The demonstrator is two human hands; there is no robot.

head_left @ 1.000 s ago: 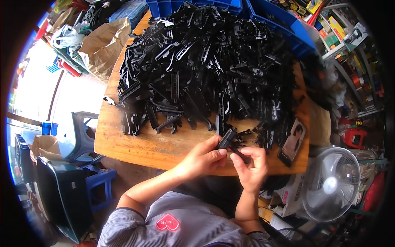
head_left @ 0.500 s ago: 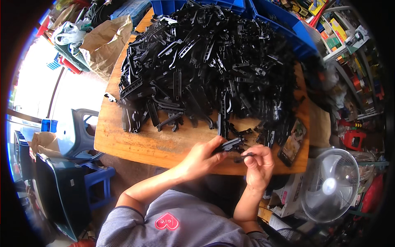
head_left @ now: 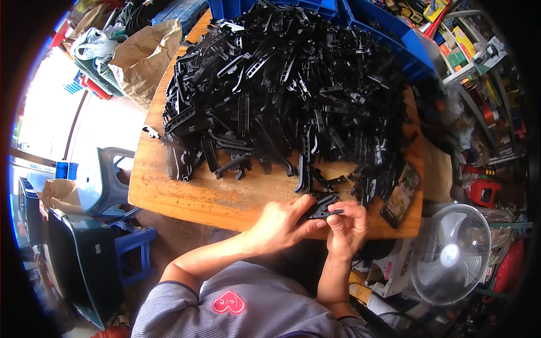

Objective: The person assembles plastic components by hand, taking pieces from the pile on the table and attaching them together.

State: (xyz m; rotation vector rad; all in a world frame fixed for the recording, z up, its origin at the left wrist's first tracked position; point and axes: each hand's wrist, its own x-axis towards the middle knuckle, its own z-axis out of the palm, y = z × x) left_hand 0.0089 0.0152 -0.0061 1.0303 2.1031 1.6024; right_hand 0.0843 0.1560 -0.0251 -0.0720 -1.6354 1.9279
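A: In this view, what does the left hand [head_left: 279,226] hold?

B: The left hand is partly closed, its thumb and fingers clasping 1 black plastic part [head_left: 322,207]. The part projects to the right from the grip, at the near edge of the wooden table [head_left: 186,200].

A: And the right hand [head_left: 345,234]?

B: Its thumb and forefinger are pinched nearly together on 1 small dark piece [head_left: 337,212]. The piece overlaps the right end of the part; whether the 2 touch cannot be told.

A: What occupies the table beyond the hands?

B: A broad heap of black plastic pieces [head_left: 270,96], many of them long and narrow, covers its middle and far side. A phone [head_left: 401,197] lies near the right edge.

A: And the surroundings?

B: Blue bins [head_left: 389,39] stand at the far side, a fan [head_left: 451,254] at the right, and a brown paper bag [head_left: 147,59] at the left.
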